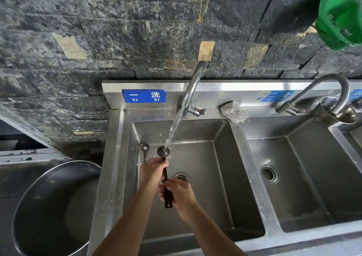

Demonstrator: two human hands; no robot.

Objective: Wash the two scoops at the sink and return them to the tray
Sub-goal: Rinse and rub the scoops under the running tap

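A dark scoop (pixel 163 151) with a long dark handle is held over the left basin of the steel sink (pixel 115 158). Its round bowl sits right under the water stream (pixel 173 128) from the faucet (pixel 193 87). My left hand (pixel 153 167) grips the handle just below the bowl. My right hand (pixel 177 192) holds the lower part of the handle. A second scoop (pixel 144 150) stands against the basin's back left corner, with a white spot in its bowl. No tray is in view.
The drain (pixel 181 177) lies under my hands. A crumpled cloth (pixel 234 112) rests on the ledge between basins. The middle basin (pixel 305 169) has its own drain and a second faucet (pixel 329 95). A large steel bowl (pixel 54 208) sits left of the sink. A green colander (pixel 340 19) hangs top right.
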